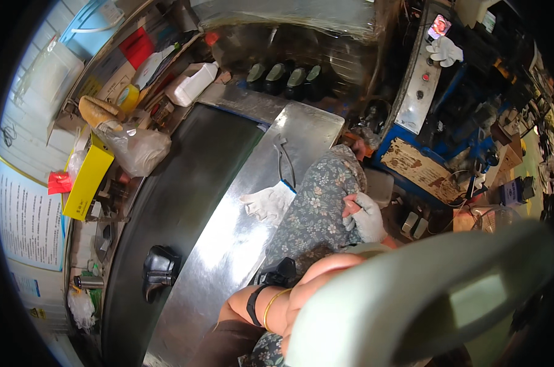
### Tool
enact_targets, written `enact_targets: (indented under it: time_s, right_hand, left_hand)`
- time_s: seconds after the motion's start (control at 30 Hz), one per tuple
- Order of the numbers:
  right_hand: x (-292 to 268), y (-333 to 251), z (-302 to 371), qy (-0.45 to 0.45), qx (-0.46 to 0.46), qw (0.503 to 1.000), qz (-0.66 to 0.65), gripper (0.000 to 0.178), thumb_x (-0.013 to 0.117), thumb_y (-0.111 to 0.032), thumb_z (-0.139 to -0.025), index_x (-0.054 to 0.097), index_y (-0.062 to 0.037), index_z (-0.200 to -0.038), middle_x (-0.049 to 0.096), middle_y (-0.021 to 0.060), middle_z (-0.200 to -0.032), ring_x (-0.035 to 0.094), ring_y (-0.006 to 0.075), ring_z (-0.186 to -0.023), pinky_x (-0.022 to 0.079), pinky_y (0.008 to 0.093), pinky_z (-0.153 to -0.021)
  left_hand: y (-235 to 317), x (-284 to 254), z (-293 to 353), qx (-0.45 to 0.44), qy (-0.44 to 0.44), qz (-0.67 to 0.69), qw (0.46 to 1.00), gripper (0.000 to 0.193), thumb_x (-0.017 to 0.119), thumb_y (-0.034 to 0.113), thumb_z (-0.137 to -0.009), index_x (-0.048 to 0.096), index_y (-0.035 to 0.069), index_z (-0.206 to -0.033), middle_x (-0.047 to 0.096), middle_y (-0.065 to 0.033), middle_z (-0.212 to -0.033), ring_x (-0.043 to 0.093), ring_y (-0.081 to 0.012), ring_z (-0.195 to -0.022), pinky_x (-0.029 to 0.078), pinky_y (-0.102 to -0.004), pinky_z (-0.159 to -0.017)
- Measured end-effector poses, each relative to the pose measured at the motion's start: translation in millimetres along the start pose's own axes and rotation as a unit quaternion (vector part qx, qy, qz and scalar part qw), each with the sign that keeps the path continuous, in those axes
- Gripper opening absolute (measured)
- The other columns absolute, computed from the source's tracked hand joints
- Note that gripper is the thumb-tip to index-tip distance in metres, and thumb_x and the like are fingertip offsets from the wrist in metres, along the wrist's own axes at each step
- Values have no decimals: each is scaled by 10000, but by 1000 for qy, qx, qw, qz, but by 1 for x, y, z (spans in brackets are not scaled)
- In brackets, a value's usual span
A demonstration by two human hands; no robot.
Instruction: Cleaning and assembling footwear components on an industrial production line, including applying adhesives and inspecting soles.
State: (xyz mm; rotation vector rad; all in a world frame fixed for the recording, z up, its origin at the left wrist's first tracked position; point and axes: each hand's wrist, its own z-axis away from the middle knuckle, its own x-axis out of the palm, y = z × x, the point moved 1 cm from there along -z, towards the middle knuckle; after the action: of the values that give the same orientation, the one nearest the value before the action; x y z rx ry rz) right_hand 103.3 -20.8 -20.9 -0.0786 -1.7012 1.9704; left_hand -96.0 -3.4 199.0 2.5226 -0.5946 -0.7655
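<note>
A large pale green, smooth object with an oval opening (350, 312) fills the lower right, too close and blurred to name. My bare left hand (329, 269) has its fingers bent against its near side; a black band (252, 306) and a gold bangle (273, 309) circle that arm. My right hand (367, 219), in a white glove with bare fingertips, lies with curled fingers on the dark floral cloth (319, 202) over my body. Nothing shows between those fingertips. On the metal table (222, 238), a white glove (267, 205) lies next to pincers (283, 162) with blue handle ends.
A black ankle boot (160, 269) stands on the dark conveyor belt (173, 177) left of the table. Several dark shoe forms (277, 76) line up beyond. A cluttered shelf holds a white jug (192, 84) and a yellow box (88, 177). A blue machine (420, 159) stands right.
</note>
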Motion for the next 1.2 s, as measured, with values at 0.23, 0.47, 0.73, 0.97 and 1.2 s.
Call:
enact_targets:
  time_s: [0.23, 0.47, 0.73, 0.97, 1.2]
  right_hand:
    - [0, 13, -4, -6, -1, 1000, 8, 226, 585, -220, -989, 605, -21, -1093, 617, 50, -759, 589, 109, -598, 477, 248, -508]
    - [-8, 17, 2, 4, -1, 1000, 4, 221, 580, -206, -989, 606, -15, -1097, 628, 55, -759, 608, 116, -608, 487, 249, -510]
    - [-7, 14, -2, 6, 1, 1000, 5, 217, 581, -216, -991, 609, -19, -1078, 627, 49, -754, 606, 111, -602, 483, 243, -500]
    - [-1, 12, -3, 1, -7, 1000, 7, 220, 592, -211, -988, 607, -14, -1086, 626, 52, -748, 589, 110, -597, 467, 247, -494]
    - [-4, 14, -2, 7, 5, 1000, 15, 213, 596, -205, -988, 608, -23, -1097, 628, 47, -755, 580, 110, -599, 457, 247, -501]
  left_hand:
    - [-3, 9, -1, 10, -18, 4, 1000, 80, 690, 168, -826, 722, 96, -809, 733, -14, -879, 694, -191, -871, 532, -331, -848]
    - [-12, 15, 3, 24, -35, 3, 999, 80, 694, 172, -815, 723, 98, -810, 736, -15, -878, 696, -192, -869, 536, -334, -842]
    - [-10, 13, 5, 31, -37, -15, 999, 82, 699, 178, -803, 723, 99, -813, 739, -16, -878, 699, -192, -867, 539, -337, -834]
    - [-4, -2, 17, 68, -25, -34, 997, 86, 703, 181, -793, 724, 100, -814, 741, -17, -877, 701, -193, -865, 542, -339, -829]
    - [0, -2, 10, -21, 13, 1, 1000, 85, 732, 181, -740, 734, 122, -801, 735, 24, -847, 694, -174, -849, 545, -340, -821]
